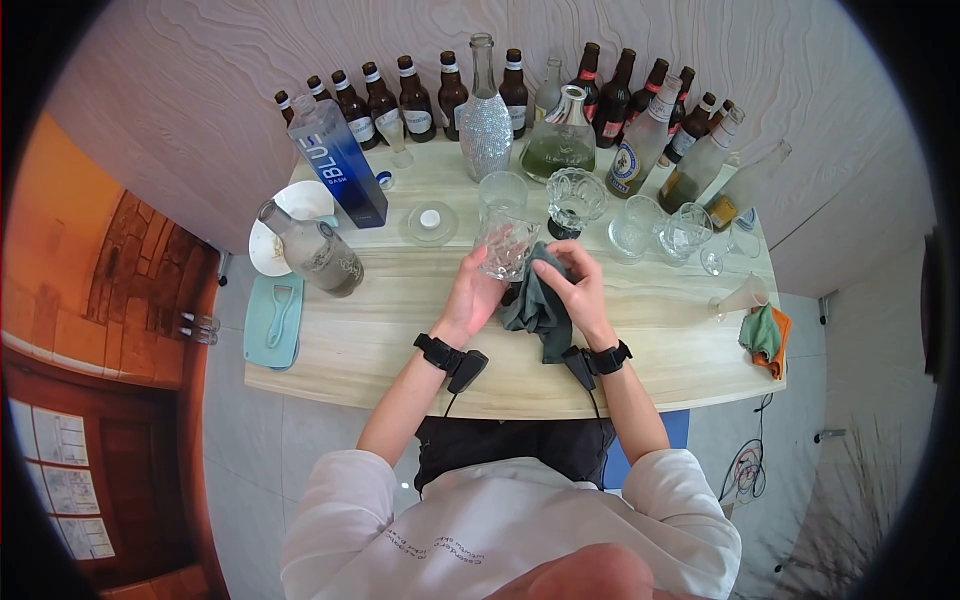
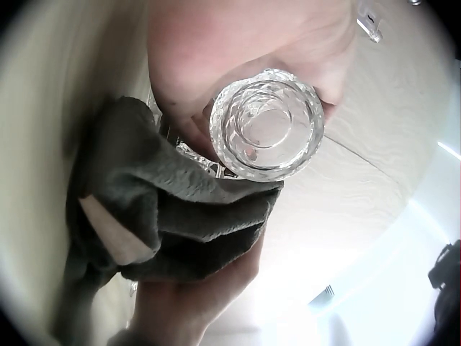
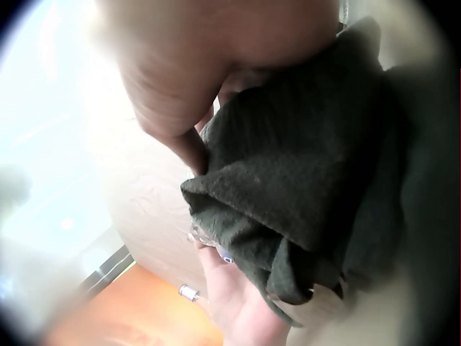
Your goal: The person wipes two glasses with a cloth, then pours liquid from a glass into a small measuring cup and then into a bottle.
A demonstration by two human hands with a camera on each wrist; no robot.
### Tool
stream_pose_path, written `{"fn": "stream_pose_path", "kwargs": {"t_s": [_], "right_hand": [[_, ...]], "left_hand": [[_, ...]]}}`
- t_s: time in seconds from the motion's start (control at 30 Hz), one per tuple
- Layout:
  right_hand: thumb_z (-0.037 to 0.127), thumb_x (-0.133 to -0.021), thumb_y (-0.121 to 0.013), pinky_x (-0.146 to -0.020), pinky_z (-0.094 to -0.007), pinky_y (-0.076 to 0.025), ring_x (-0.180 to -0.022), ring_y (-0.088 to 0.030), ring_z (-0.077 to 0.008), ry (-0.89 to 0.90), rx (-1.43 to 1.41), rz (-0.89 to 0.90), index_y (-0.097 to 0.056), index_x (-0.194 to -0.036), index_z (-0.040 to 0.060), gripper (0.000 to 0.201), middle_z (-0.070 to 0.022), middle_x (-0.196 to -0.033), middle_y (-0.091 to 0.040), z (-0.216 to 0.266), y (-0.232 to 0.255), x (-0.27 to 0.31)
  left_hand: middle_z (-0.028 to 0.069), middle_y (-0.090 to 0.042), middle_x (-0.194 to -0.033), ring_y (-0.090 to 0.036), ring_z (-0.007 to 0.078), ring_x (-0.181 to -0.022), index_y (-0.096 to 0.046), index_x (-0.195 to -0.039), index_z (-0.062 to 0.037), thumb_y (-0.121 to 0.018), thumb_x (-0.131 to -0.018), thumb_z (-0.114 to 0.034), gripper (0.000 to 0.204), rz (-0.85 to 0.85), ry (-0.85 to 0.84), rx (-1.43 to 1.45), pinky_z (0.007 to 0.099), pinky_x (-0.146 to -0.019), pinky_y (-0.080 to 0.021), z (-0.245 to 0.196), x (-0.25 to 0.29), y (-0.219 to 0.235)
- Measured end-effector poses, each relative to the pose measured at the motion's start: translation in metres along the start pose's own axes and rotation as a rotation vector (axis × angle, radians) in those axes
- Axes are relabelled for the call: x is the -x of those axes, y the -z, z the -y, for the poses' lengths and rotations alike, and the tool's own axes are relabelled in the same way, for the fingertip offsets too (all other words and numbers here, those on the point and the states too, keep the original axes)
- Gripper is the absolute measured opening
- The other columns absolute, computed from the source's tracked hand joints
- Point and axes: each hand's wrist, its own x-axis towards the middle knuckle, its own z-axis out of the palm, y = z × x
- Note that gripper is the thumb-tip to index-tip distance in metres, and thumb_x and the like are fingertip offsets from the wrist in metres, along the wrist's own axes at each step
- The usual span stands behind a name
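With the tumbler (image 1: 510, 250) as the centre of the clock and 12 straight ahead of me, I have it in my left hand (image 1: 472, 297), fingers bent round its side, above the table (image 1: 350, 350). My right hand (image 1: 580, 287) is partly closed, thumb and fingers pinching the dark cloth (image 1: 543, 312), which touches the tumbler at about 5 o'clock and hangs down towards me. How my covered fingertips lie behind the cloth I cannot tell.

Just beyond the tumbler, at 12, stands a clear glass (image 1: 502, 192), with the sparkly bottle (image 1: 487, 140) behind it. The glass bowl (image 1: 577, 192) is near 2, the green flask (image 1: 560, 150) farther back at 1. The blue bottle (image 1: 345, 170) stands at 10, the grey bottle (image 1: 325, 258) at 9. Well apart, at 4, lies an orange cloth (image 1: 778, 352).
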Motion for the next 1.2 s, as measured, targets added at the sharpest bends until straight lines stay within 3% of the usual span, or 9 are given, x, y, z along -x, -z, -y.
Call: {"fn": "stream_pose_path", "kwargs": {"t_s": [0.2,0.47,0.57,0.63,0.77,0.97,1.2], "right_hand": [[0.008,-0.09,-0.083,-0.076,-0.0235,-0.048,-0.084,-0.061,-0.0056,-0.029,0.121,0.141,-0.067,-0.104,0.0016,0.023,0.0002,-0.09,-0.07,0.003,0.001,0.005],[0.006,-0.094,-0.078,-0.075,-0.0218,-0.047,-0.084,-0.058,-0.004,0.036,-0.023,-0.049,-0.064,-0.111,0.0027,0.022,0.0023,-0.092,-0.067,0.0,-0.002,0.004],[0.005,-0.097,-0.075,-0.075,-0.0206,-0.046,-0.085,-0.058,-0.0035,0.04,-0.093,-0.136,-0.062,-0.114,0.0029,0.022,0.0037,-0.095,-0.066,0.001,-0.002,0.001],[0.005,-0.097,-0.074,-0.076,-0.02,-0.047,-0.087,-0.059,-0.0037,0.039,-0.133,-0.177,-0.063,-0.115,0.0024,0.022,0.0032,-0.098,-0.067,0.002,-0.002,0.0],[0.007,-0.094,-0.078,-0.076,-0.0212,-0.047,-0.086,-0.061,-0.0047,0.029,-0.027,-0.083,-0.065,-0.112,0.0017,0.022,0.0016,-0.095,-0.069,0.005,-0.001,0.0],[0.009,-0.09,-0.083,-0.077,-0.0232,-0.049,-0.085,-0.062,-0.0059,-0.022,0.065,0.09,-0.067,-0.105,0.0009,0.023,0.0002,-0.091,-0.071,0.009,-0.002,0.004],[0.008,-0.091,-0.082,-0.078,-0.0238,-0.05,-0.086,-0.063,-0.0062,-0.013,0.003,0.074,-0.067,-0.103,0.0007,0.021,-0.0005,-0.092,-0.071,0.006,-0.002,0.005]], "left_hand": [[0.0104,-0.056,-0.148,-0.05,0.0244,-0.138,-0.042,-0.155,-0.0066,-0.067,-0.095,-0.052,0.079,-0.033,0.025,-0.007,0.0432,-0.119,-0.034,0.007,-0.001,0.008],[0.0097,-0.055,-0.149,-0.049,0.0237,-0.14,-0.042,-0.155,-0.0055,-0.078,-0.088,-0.045,0.085,-0.033,0.014,-0.132,0.0425,-0.119,-0.036,0.008,-0.002,0.011],[0.0102,-0.055,-0.147,-0.05,0.0218,-0.139,-0.044,-0.153,-0.0042,-0.075,-0.093,-0.039,0.076,-0.007,0.021,-0.126,0.0417,-0.117,-0.039,0.009,-0.002,0.011],[0.01,-0.055,-0.147,-0.05,0.022,-0.139,-0.045,-0.152,-0.0038,-0.071,-0.095,-0.047,0.076,-0.027,0.032,-0.055,0.0409,-0.119,-0.037,0.01,-0.001,0.01],[0.0095,-0.054,-0.15,-0.049,0.0224,-0.139,-0.042,-0.155,-0.0056,-0.06,-0.099,-0.06,0.079,0.013,0.024,0.008,0.0401,-0.12,-0.034,0.003,0.001,0.0],[0.0094,-0.051,-0.153,-0.05,0.0218,-0.138,-0.036,-0.159,-0.0111,-0.055,-0.102,-0.059,0.076,-0.023,0.031,0.067,0.0401,-0.118,-0.036,0.001,-0.001,-0.001],[0.0085,-0.054,-0.148,-0.051,0.0225,-0.137,-0.034,-0.161,-0.0141,-0.077,-0.091,-0.049,0.09,0.067,-0.009,-0.002,0.0399,-0.116,-0.039,0.007,-0.003,0.008]]}}
